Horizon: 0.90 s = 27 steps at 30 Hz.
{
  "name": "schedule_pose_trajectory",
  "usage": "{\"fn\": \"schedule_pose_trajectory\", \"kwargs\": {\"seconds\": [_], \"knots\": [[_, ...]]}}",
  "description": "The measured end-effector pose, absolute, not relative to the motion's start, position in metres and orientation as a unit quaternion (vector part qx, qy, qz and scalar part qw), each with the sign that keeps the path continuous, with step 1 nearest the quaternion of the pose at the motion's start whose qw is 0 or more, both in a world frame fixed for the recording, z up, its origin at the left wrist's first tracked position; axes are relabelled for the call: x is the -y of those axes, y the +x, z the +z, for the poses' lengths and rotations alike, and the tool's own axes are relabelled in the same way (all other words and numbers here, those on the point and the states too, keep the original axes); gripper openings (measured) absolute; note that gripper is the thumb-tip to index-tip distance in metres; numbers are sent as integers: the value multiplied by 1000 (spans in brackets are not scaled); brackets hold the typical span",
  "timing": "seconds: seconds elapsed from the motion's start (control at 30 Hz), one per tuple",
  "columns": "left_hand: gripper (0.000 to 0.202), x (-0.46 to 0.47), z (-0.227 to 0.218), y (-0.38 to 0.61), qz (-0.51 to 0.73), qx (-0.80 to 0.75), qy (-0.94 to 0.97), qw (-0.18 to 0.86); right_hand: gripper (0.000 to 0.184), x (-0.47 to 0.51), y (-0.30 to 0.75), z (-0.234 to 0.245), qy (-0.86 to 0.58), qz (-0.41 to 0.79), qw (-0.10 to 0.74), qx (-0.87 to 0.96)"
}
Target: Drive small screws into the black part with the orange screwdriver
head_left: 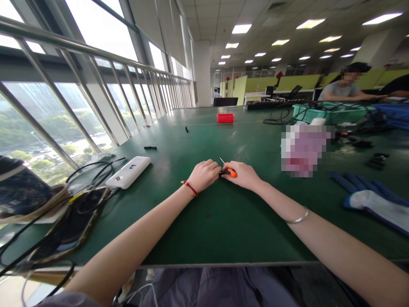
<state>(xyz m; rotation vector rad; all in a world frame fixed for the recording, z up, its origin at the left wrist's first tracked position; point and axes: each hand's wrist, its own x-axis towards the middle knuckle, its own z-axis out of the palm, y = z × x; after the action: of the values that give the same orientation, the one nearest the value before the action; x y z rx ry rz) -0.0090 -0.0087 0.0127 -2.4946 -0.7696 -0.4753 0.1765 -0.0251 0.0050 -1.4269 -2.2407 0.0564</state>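
My left hand (204, 175) is closed over the green tabletop, its fingers curled at a small black part (221, 172) that is mostly hidden. Facing it, my right hand (242, 174) grips a screwdriver (232, 172) with an orange and black handle. The thin metal shaft points up and away, beyond the fingers. Both hands nearly touch at the black part. Farther off on the table lie a black strip-shaped piece (150, 147) and a tiny black piece (187, 129).
A white power bank (129, 172), a phone (72, 221) and black cables lie at left. Ahead stands a red basket (225, 118). At right are a blue-white glove (377, 202), a blurred pinkish item (305, 149) and a green basket (335, 111) with cables. A person (343, 85) sits beyond.
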Motion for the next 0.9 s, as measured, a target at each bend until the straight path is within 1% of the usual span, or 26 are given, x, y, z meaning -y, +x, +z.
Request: {"fn": "schedule_pose_trajectory", "kwargs": {"seconds": [0.07, 0.17, 0.27, 0.43, 0.67, 0.77, 0.9], "knots": [[20, 9, 14, -10, -174, 269, -910, 264, 19, 25, 177, 5, -526, 27, 258, 810], [24, 10, 16, -10, -169, 253, -907, 292, 15, 25, 179, 6, -518, 47, 312, 795], [25, 12, 17, -11, -172, 251, -905, 297, 14, 25, 180, 6, -489, 49, 350, 798], [24, 13, 17, -11, -202, 267, -894, 299, 16, 25, 180, 6, -476, 32, 357, 804], [28, 15, 19, -12, -240, 251, -898, 269, 14, 28, 181, 10, -471, -3, 365, 803], [30, 14, 19, -13, -241, 245, -897, 277, 15, 28, 180, 11, -477, 2, 367, 799], [32, 14, 20, -14, -238, 238, -906, 256, 14, 27, 180, 9, -480, 34, 369, 795]]}}
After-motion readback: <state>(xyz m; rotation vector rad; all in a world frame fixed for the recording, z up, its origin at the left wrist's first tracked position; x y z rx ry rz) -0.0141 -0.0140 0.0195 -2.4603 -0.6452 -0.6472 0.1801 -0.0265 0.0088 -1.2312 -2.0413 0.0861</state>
